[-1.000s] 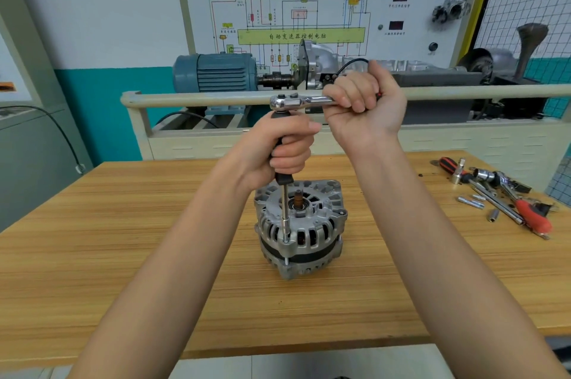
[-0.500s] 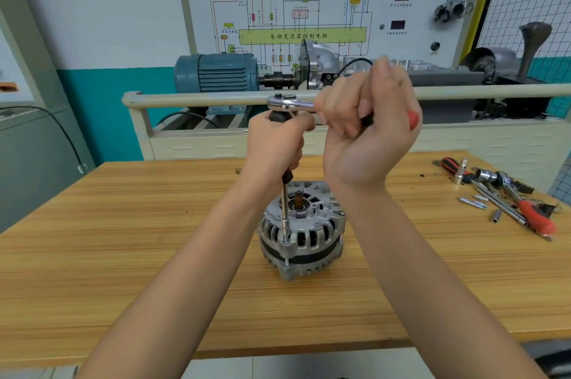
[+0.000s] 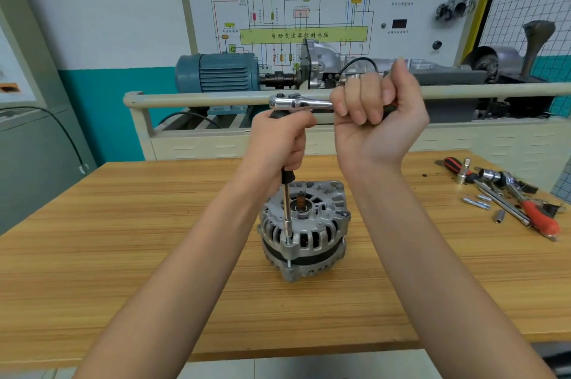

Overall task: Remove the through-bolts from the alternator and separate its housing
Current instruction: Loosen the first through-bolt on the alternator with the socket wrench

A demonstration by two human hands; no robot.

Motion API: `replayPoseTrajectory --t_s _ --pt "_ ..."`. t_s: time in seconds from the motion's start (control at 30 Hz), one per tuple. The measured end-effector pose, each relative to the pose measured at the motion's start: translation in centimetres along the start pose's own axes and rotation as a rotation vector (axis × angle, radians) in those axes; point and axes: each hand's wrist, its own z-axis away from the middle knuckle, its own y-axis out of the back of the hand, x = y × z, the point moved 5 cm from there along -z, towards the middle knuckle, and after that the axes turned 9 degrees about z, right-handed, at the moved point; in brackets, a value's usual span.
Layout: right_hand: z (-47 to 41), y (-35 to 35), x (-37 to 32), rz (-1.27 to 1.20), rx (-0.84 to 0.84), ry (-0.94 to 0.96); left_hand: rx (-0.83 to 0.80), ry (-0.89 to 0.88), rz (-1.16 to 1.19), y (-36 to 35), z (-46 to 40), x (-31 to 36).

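Note:
A silver alternator [image 3: 312, 230] stands upright on the wooden table [image 3: 123, 239], shaft end up. A long extension bar [image 3: 287, 215] rises straight up from a through-bolt on its front-left rim. My left hand [image 3: 279, 147] grips the black grip of this bar, just under the chrome ratchet head [image 3: 287, 102]. My right hand [image 3: 374, 119] is curled round the ratchet's handle, which points right, level with the rail behind.
At the table's right end lie several loose tools [image 3: 506, 193]: a red-handled ratchet, sockets, extension pieces. A pale rail [image 3: 191, 99] and a training bench with a blue motor [image 3: 216, 73] stand behind the table.
My right hand first swung the ratchet handle toward me, then back away to the right. The left hand stayed on the extension bar, and the alternator did not move.

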Motion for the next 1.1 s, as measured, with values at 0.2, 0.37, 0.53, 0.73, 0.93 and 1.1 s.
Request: replayPoseTrajectory --t_s 0.2,0.37,0.53,0.73,0.93,1.1 --pt "3.4 -3.3 -0.8 0.383 -0.175 0.500 0.243 -0.129 -0.048 0.0 0.1 -0.3" --pt "0.1 -1.1 -0.6 0.097 -0.097 0.091 -0.059 -0.070 0.062 0.3 0.2 0.0" --pt "-2.2 1.5 1.6 -0.335 0.109 -0.324 -0.448 0.121 0.140 -0.4 0.5 -0.1" --pt "-1.2 1.2 0.8 -0.185 0.122 -0.146 -0.136 0.048 0.028 0.0 0.1 -0.3" --pt "3.0 -2.9 -1.0 0.311 -0.178 0.433 0.261 -0.141 -0.085 0.2 0.5 -0.2" --pt "1.4 -2.0 -0.8 0.146 -0.145 0.209 0.180 -0.126 -0.036 0.4 0.8 -0.2"
